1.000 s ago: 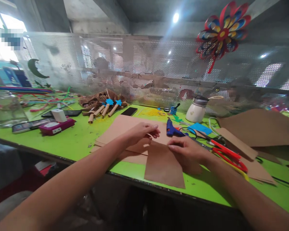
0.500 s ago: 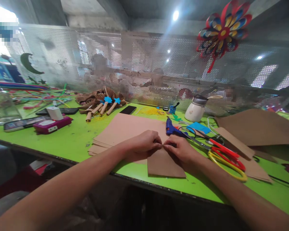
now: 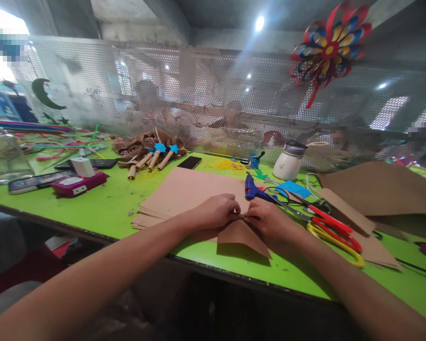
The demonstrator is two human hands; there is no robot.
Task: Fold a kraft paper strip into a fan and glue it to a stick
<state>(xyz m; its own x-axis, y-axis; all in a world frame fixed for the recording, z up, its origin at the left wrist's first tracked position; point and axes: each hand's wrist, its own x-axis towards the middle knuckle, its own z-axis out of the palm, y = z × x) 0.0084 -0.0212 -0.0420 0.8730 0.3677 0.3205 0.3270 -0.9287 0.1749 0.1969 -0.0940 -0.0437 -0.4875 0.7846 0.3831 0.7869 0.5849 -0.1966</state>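
Observation:
My left hand and my right hand pinch the far edge of a small piece of brown paper, side by side with the fingertips almost touching. Its near end hangs raised and bent over the table's front edge area. Under and behind my hands lies a stack of larger brown paper sheets. A blue glue gun rests just beyond my right hand. Scissors with red handles and another pair with yellow handles lie beside my right forearm.
The green table bears a purple box with a white plug, phones, brown paper crafts with blue flowers, a white jar, blue paper and a large brown sheet. A perforated screen stands behind.
The small paper's near end has lifted off the table and bends, while its pinched far edge appears more folded. Both hands have shifted slightly.

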